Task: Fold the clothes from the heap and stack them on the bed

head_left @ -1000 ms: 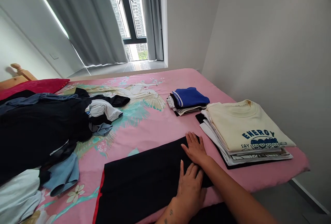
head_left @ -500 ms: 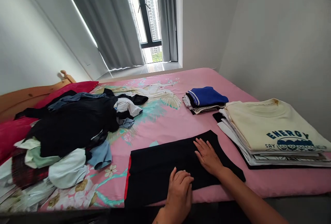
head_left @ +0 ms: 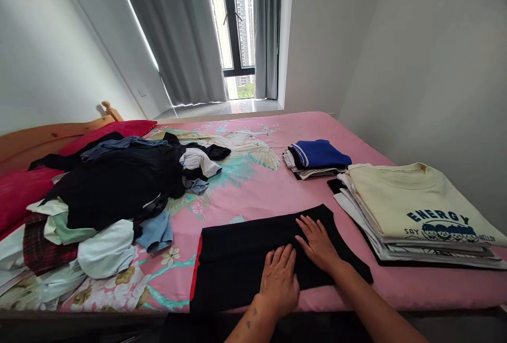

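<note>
A black garment (head_left: 233,263) with a red edge at its left end lies folded lengthwise and flat near the bed's front edge. My left hand (head_left: 280,279) rests palm down on its middle, fingers stretched out. Just to the right, my right hand (head_left: 317,243) also lies flat on the cloth, its fingers slightly spread. Neither hand grips the fabric. Parts of the garment are hidden under my hands and right forearm.
On the left of the pink bedspread (head_left: 253,189) is a heap of loose clothes (head_left: 122,184). A stack of folded shirts (head_left: 420,195) stands at the right, a smaller stack with blue cloth (head_left: 320,153) behind it. Red pillows (head_left: 27,189) lie by the wooden headboard (head_left: 51,137).
My left hand has gone from loosely curled to flat with fingers stretched on the black garment. My right hand has stayed in nearly the same place. The camera view has shifted slightly.
</note>
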Demonstrator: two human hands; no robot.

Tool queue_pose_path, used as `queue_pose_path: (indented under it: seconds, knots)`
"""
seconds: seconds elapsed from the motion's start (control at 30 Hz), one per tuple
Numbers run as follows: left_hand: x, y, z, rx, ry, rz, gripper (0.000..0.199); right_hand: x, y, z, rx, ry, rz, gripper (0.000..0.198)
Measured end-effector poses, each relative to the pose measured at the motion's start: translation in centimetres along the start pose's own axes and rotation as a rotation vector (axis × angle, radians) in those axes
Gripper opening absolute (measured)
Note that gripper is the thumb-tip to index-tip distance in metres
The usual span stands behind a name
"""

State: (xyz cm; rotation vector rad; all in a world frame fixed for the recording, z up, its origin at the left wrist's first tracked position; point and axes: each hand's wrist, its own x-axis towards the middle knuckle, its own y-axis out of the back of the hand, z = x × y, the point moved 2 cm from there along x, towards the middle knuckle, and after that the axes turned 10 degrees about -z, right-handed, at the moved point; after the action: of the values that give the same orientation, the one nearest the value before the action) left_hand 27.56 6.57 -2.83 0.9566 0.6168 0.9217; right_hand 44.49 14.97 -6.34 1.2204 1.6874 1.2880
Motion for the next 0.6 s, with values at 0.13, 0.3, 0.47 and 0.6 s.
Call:
queue_pose_path:
  seconds: [0.13, 0.3, 0.47, 0.6]
  knots:
    - [0.1, 0.2, -0.2, -0.002, 0.059, 0.044, 0.055, -0.2, 0.2, -0.1, -0.052, 0.034, -0.014, 0.071]
    - [0.1, 0.2, -0.5, -0.008, 0.058, 0.051, 0.071, -0.4, -0.3, -0.1, -0.128, 0.049, 0.001, 0.077]
    - [-0.5, 0.5, -0.2, -0.040, 0.048, -0.038, 0.066, -0.5, -1.2, 0.0, -0.168, 0.057, 0.028, 0.075]
    - [-3.0, 2.0, -1.6, 0.031, 0.021, -0.002, 0.060, -0.5, -1.9, 0.1, -0.182, 0.056, 0.027, 0.082]
